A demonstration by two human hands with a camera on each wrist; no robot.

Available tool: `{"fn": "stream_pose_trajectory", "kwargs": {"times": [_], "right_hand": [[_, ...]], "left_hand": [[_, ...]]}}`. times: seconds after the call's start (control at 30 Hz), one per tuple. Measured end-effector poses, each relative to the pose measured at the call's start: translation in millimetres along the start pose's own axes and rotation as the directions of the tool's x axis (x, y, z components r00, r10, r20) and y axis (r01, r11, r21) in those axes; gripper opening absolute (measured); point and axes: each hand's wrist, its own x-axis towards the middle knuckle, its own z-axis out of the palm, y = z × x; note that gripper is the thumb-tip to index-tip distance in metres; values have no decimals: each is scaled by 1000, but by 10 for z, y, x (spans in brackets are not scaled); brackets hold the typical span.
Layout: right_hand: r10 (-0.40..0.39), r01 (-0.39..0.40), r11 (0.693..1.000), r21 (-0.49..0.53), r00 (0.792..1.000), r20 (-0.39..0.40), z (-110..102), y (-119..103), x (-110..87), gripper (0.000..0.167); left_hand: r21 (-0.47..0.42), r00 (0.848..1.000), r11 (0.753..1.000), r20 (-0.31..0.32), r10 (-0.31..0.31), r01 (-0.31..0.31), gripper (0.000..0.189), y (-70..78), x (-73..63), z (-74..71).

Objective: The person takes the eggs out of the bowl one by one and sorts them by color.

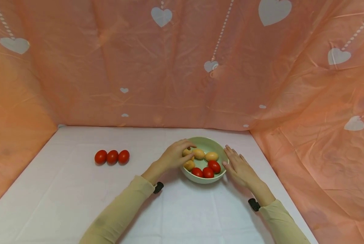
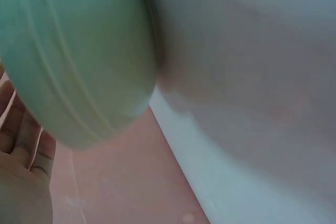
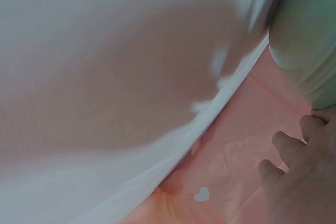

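A pale green bowl (image 1: 204, 180) holds 3 red tomatoes (image 1: 214, 166) on its near side and several yellow egg-shaped pieces (image 1: 211, 156) along its back and left. Over the bowl's left rim reaches my left hand (image 1: 177, 154), fingers loosely bent above the yellow pieces there and partly hiding them. My right hand (image 1: 239, 167) lies along the right rim with fingers straight, its fingertips right at the bowl's edge. In the left wrist view the bowl's outer wall (image 2: 89, 61) fills the upper left, and some left fingers (image 2: 26, 140) show beside it.
To the left on the white tablecloth (image 1: 78, 196), 3 red tomatoes (image 1: 112, 157) sit side by side in a row. An orange-pink curtain (image 1: 169, 74) with white hearts borders the table at the back and both sides. A black wrist strap piece (image 1: 254, 204) shows at the right wrist.
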Motion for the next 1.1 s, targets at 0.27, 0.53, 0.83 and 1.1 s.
{"fn": "stream_pose_trajectory", "kwargs": {"times": [0.27,0.53,0.83,1.1], "right_hand": [[7,-7,1000,3,1000,1,5,15,-2,65],[9,-9,1000,13,1000,-1,4,14,-2,66],[1,-1,1000,4,1000,-14,7,-3,-4,64],[-6,6,1000,6,1000,-19,-1,-17,-7,64]], "left_hand": [[12,992,999,120,-31,30,27,130,179,142],[-5,923,1000,384,-7,9,25,194,335,193],[2,812,1000,583,-25,30,25,227,392,104],[3,732,996,678,-65,87,25,257,436,46]]}}
